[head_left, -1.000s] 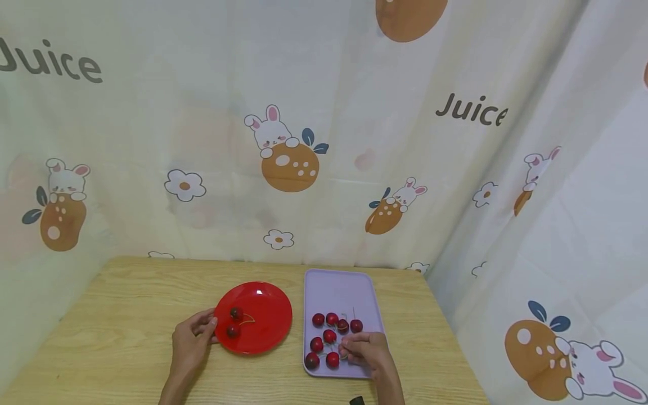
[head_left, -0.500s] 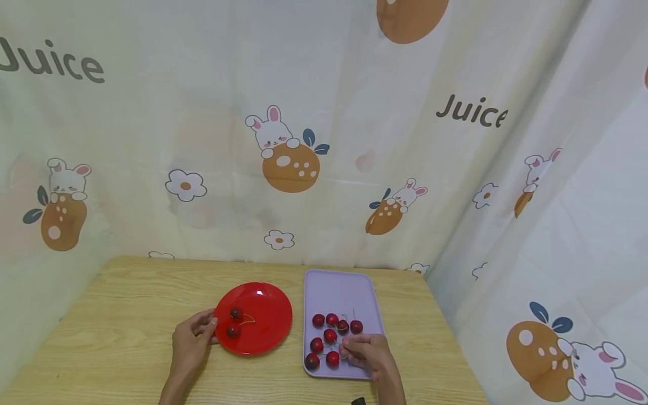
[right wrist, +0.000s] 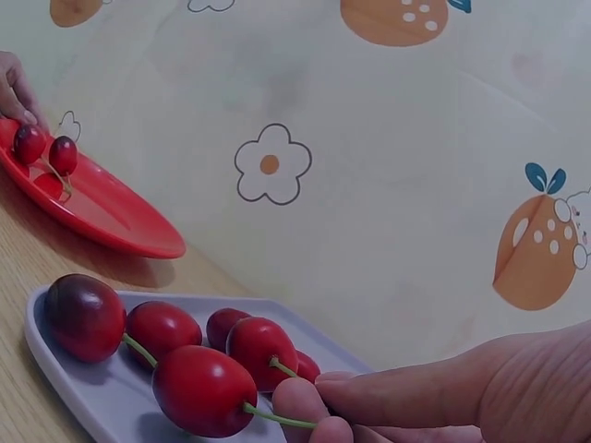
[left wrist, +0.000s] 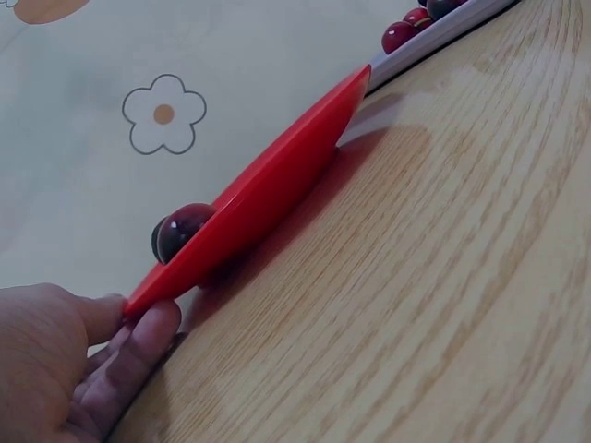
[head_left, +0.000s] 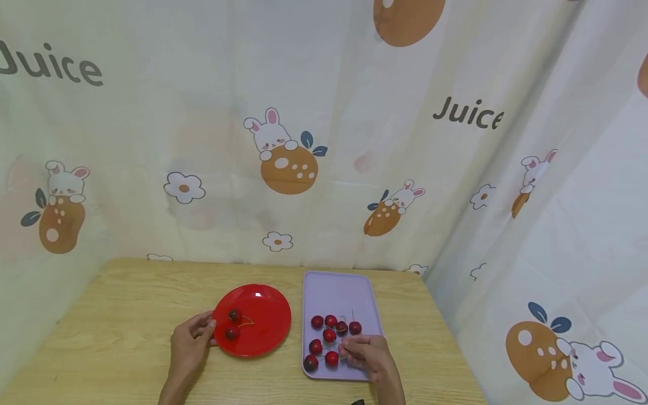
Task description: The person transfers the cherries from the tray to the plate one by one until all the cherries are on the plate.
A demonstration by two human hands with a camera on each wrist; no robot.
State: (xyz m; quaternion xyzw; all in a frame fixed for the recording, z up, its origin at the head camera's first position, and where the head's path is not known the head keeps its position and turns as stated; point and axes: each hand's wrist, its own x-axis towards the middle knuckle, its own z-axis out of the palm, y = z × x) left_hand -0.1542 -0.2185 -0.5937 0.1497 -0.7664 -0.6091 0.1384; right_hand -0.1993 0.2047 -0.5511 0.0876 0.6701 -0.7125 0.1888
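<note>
My left hand [head_left: 191, 341] holds the rim of a round red plate [head_left: 270, 323], thumb on top and fingers beneath, as the left wrist view shows. Two dark red cherries [head_left: 232, 333] with joined stems lie on the plate's left side. Over the near right part of a lavender tray [head_left: 338, 287], my right hand [head_left: 368, 353] pinches green cherry stems [right wrist: 277, 418] between thumb and fingers. The cherries [right wrist: 205, 391] on those stems rest on the tray among several others. Exactly how many stems are pinched is hidden by the fingertips.
The plate and the tray stand side by side on a wooden table [head_left: 121, 332], with a narrow gap between them. A printed curtain [head_left: 217, 140] hangs behind and on both sides. A small black object [head_left: 358, 402] shows at the bottom edge, beside the right forearm.
The head view has shifted very slightly. Both hands, the plate and the cherries keep practically the same places.
</note>
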